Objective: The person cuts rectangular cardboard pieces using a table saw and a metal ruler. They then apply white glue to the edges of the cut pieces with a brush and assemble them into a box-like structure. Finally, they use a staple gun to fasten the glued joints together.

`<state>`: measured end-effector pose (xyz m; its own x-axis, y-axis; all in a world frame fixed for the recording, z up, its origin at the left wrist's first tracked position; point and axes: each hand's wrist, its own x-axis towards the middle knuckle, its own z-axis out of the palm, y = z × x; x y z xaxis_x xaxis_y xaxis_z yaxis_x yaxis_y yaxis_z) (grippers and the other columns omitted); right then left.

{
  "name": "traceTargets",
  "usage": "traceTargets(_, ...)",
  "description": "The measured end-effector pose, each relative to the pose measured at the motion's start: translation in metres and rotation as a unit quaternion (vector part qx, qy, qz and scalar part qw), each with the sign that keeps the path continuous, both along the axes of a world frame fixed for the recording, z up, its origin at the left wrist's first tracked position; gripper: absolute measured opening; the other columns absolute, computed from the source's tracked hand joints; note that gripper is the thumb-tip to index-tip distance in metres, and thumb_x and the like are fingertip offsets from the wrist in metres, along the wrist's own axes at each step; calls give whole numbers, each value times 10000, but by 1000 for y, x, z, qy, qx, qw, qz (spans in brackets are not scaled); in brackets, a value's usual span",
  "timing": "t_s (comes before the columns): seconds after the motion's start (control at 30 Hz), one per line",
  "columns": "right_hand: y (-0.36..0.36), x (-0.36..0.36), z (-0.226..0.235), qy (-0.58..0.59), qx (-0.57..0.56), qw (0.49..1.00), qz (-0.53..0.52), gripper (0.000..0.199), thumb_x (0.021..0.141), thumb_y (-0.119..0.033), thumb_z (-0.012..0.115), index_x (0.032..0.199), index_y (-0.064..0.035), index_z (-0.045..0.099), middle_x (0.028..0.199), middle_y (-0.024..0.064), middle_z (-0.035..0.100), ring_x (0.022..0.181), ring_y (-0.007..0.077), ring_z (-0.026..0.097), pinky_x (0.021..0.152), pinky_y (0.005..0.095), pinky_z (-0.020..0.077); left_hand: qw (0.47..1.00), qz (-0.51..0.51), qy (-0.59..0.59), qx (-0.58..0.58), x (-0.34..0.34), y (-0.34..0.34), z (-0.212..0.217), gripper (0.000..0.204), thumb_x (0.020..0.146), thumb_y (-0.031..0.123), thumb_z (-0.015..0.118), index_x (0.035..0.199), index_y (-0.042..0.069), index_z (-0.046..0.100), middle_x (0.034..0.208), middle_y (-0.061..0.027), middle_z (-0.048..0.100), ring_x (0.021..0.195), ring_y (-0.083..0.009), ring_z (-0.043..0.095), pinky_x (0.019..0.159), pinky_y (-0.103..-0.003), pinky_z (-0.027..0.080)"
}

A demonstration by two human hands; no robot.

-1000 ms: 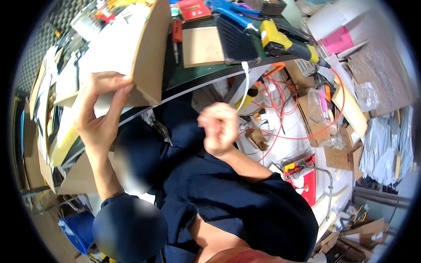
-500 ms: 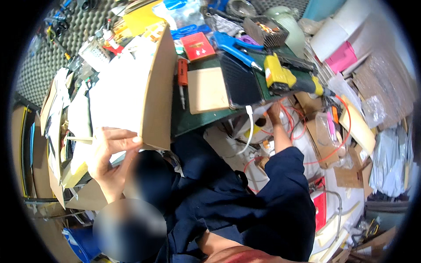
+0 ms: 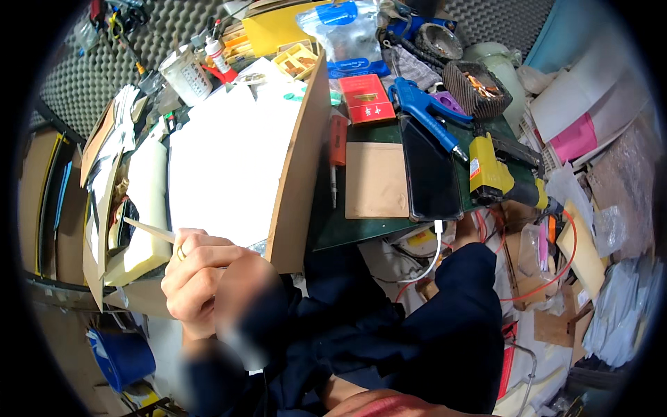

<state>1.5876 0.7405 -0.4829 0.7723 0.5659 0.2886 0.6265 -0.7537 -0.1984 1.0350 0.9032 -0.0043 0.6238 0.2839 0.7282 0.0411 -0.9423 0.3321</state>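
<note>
My left hand [image 3: 198, 278] is closed, its fingers curled round a thin, pale pointed strip [image 3: 149, 230] that looks like wood. The strip's tip sticks out to the left, over a pale yellow foam block [image 3: 142, 208]. Close to the hand's right lies the near corner of a raised board with a brown side [image 3: 299, 174] and a glaring white top [image 3: 229, 153]. My right arm, in a dark sleeve [image 3: 465, 278], reaches down past the bench edge. A little bare forearm shows there; the right hand itself is hidden below the bench.
On the green bench [image 3: 333, 233] lie a red-handled screwdriver [image 3: 338, 142], a tan square sheet [image 3: 375, 181], a phone [image 3: 432, 174] with a white cable, a red box [image 3: 367, 99], a blue air blow gun [image 3: 424, 111] and a yellow air tool [image 3: 490, 174] on a red hose [image 3: 566, 264].
My left hand has drawn back from the board's near corner and its fingers have curled in. The right forearm, plainly seen before, is now mostly hidden. The whole view has shifted.
</note>
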Motion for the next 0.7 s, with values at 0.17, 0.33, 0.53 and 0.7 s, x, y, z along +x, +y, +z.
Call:
traceTargets(0.17, -10, -5, 3, 0, 16, 1000, 13, 211, 962, -137, 442, 1060, 31, 523, 1035, 230, 601, 1051, 398, 551, 863, 461, 443, 1000, 2, -3, 18, 2, 0, 1, 215, 641, -30, 743, 816, 87, 697, 757, -54, 665, 665, -173, 593, 655, -302, 377)
traceTargets(0.33, -19, -11, 4, -1, 28, 999, 20, 220, 966, -145, 440, 1066, 33, 520, 1038, 229, 601, 1056, 396, 551, 866, 459, 444, 1000, -5, -6, 21, 3, 1, 5, 158, 666, 57, 800, 772, 88, 687, 763, -28, 679, 642, -139, 596, 627, -272, 369)
traceTargets(0.53, -28, -17, 7, 0, 54, 998, 27, 232, 970, -156, 437, 1073, 36, 517, 1042, 228, 602, 1061, 394, 551, 869, 456, 445, 1000, -11, 13, 12, 1, 2, 7, 205, 655, 61, 808, 835, 120, 729, 794, 4, 684, 654, -119, 576, 640, -261, 355)
traceTargets(0.7, -41, -19, 9, -12, 107, 994, 36, 241, 974, -164, 435, 1079, 38, 514, 1045, 227, 602, 1066, 392, 552, 872, 454, 446, 999, -18, 12, 25, 1, 3, 9, 211, 661, 43, 794, 844, 118, 723, 801, 7, 685, 667, -118, 575, 636, -264, 361)
